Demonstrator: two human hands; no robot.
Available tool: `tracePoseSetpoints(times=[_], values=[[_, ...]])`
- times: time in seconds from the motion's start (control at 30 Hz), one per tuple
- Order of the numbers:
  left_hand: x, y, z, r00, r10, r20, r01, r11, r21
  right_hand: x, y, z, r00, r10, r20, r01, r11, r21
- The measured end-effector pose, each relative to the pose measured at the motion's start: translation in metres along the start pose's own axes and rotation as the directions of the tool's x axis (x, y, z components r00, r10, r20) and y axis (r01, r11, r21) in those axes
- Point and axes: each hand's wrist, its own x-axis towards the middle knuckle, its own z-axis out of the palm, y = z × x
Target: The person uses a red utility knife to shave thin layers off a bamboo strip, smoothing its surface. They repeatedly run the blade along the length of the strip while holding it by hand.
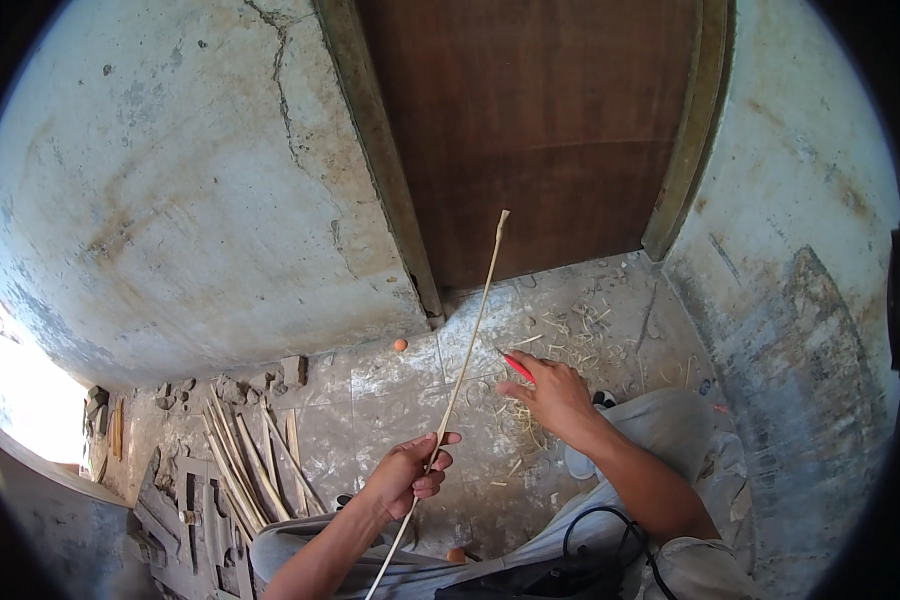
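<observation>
My left hand is closed around a long, thin, pale strip of wood or bamboo. The strip slants up and away from my lap, and its far end is slightly thicker and ragged. To the right of it, my right hand grips a small red-handled knife. Its short dark tip points toward the strip, with a gap between them. Part of the handle is hidden under my fingers.
Pale shavings litter the floor near the brown door. Several longer strips lie in a bundle at the left, beside broken stones along the cracked wall. A small orange ball-like thing rests ahead. A black cord crosses my lap.
</observation>
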Motion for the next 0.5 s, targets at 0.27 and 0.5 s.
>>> tracePoseSetpoints(times=[0.27, 0.5], values=[[-0.006, -0.007, 0.014, 0.997, 0.041, -0.067, -0.037, 0.998, 0.058, -0.007, -0.016, 0.01, 0.999, 0.025, -0.04, -0.022, 0.996, 0.088], [0.001, -0.021, 0.007, 0.996, 0.046, -0.082, -0.042, 0.998, 0.043, -0.01, 0.022, 0.042, 0.872, -0.401, -0.282, 0.264, 0.868, -0.42]])
